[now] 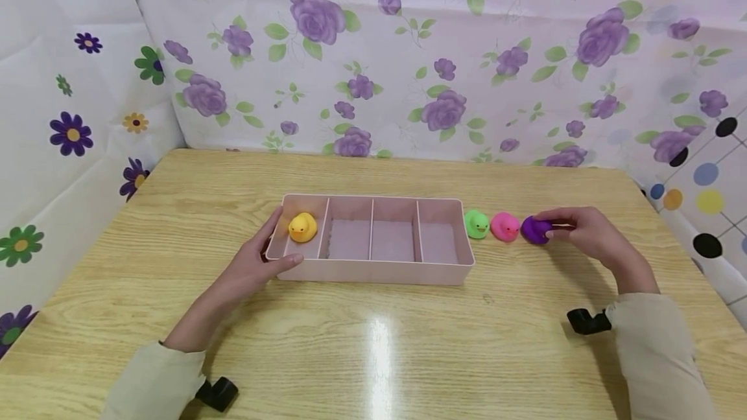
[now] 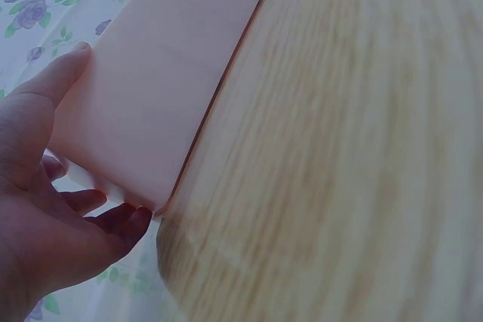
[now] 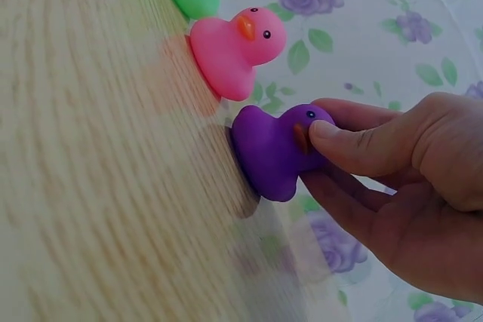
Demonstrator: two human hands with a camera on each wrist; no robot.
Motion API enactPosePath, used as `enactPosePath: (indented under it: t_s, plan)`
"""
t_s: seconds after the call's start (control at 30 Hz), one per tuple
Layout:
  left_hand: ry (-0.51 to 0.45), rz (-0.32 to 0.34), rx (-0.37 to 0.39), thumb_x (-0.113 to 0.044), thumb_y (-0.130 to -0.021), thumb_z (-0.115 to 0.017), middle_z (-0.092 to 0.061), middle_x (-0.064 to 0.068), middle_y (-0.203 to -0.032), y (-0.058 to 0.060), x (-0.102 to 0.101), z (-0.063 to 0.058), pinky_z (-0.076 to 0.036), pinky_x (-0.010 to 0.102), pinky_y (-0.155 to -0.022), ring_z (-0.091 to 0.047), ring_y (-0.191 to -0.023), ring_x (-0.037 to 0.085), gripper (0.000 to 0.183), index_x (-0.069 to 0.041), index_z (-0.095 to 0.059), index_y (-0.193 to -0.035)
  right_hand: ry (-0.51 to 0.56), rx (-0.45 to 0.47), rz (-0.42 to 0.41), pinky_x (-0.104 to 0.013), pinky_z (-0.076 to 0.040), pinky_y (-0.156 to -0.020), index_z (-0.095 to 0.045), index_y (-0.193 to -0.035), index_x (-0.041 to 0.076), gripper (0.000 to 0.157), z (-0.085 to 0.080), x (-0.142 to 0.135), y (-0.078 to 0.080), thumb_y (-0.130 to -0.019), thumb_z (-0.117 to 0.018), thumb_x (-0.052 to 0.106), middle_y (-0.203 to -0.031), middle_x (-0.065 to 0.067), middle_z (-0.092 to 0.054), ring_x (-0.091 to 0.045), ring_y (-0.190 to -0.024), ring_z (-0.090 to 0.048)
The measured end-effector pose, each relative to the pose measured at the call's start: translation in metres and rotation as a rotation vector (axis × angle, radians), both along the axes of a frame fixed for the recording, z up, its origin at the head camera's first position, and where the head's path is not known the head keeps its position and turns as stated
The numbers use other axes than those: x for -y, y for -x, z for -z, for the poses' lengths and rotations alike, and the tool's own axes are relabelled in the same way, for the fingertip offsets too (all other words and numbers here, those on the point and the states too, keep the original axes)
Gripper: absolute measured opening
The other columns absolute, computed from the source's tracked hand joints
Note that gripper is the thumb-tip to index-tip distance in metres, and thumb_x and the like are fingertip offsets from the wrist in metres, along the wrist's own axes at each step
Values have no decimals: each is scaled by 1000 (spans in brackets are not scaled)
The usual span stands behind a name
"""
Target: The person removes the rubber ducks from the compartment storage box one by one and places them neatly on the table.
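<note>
A long pink box [image 1: 373, 271] with four compartments in a row lies on the table. Inside its leftmost compartment sits a yellow rubber duck [image 1: 303, 228]; the other compartments hold nothing. My left hand [image 1: 257, 264] grips the box's left end, thumb over the front wall and fingers along the end wall, as the left wrist view also shows. To the right of the box stand a green rubber duck [image 1: 477, 224] and a pink rubber duck [image 1: 505, 227]. My right hand [image 1: 589, 235] pinches a purple rubber duck [image 3: 275, 148] by its head, thumb near the beak.
The wooden table [image 1: 327, 342] reaches back to a floral cloth [image 1: 373, 50] hanging behind it. Patterned cloths also hang at the left and right sides. Small black devices [image 1: 218, 394] are strapped at both wrists.
</note>
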State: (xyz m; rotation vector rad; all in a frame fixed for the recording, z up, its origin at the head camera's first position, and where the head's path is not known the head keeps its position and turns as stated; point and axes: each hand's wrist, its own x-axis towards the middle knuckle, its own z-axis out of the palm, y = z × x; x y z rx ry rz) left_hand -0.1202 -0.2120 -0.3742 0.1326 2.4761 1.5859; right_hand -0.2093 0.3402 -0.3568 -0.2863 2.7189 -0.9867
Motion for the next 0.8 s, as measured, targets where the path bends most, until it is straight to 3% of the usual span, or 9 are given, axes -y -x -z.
enactPosePath:
  t_s: [0.27, 0.37, 0.5, 0.63, 0.8]
  plan:
    - [0, 1, 0, -29, -95, -69, -4, 22, -165, 0, 0, 0, -32, 60, -110, -17, -147, 46, 98, -20, 1, -162, 31, 1, -19, -20, -50, -86, -54, -138, -7, 44, -2, -2, -1, -98, -63, 8, -138, -33, -51, -47, -125, -51]
    - [-6, 4, 1, -28, -95, -69, -4, 22, -165, 0, 0, 1, -33, 59, -109, -17, -147, 46, 97, -20, 1, -162, 64, 17, 17, -40, -48, -100, -50, -144, -3, 53, -5, -5, -2, -99, -65, 19, -144, -28, -48, -45, -130, -48]
    - [-11, 3, 7, -28, -95, -69, -3, 22, -165, 0, 0, 0, -33, 59, -110, -17, -147, 45, 97, -20, 1, -162, 102, 36, 59, -66, -31, -106, -47, -146, 0, 62, -10, -6, -4, -99, -64, 36, -151, -26, -41, -47, -138, -35]
    - [-8, -2, 6, -28, -96, -69, -5, 22, -165, 0, 0, 0, -32, 59, -110, -18, -146, 45, 97, -20, 1, -162, 91, 16, 64, -70, -29, -104, -50, -144, 0, 62, -15, -2, -5, -100, -60, 42, -151, -26, -41, -50, -140, -29]
    - [-10, 0, 1, -28, -95, -69, -4, 21, -165, 1, 0, 0, -32, 60, -110, -17, -147, 45, 97, -21, 1, -162, 21, -87, 21, -67, -37, -100, -54, -138, -5, 52, -22, 10, -9, -103, -57, 34, -143, -29, -48, -51, -131, -43]
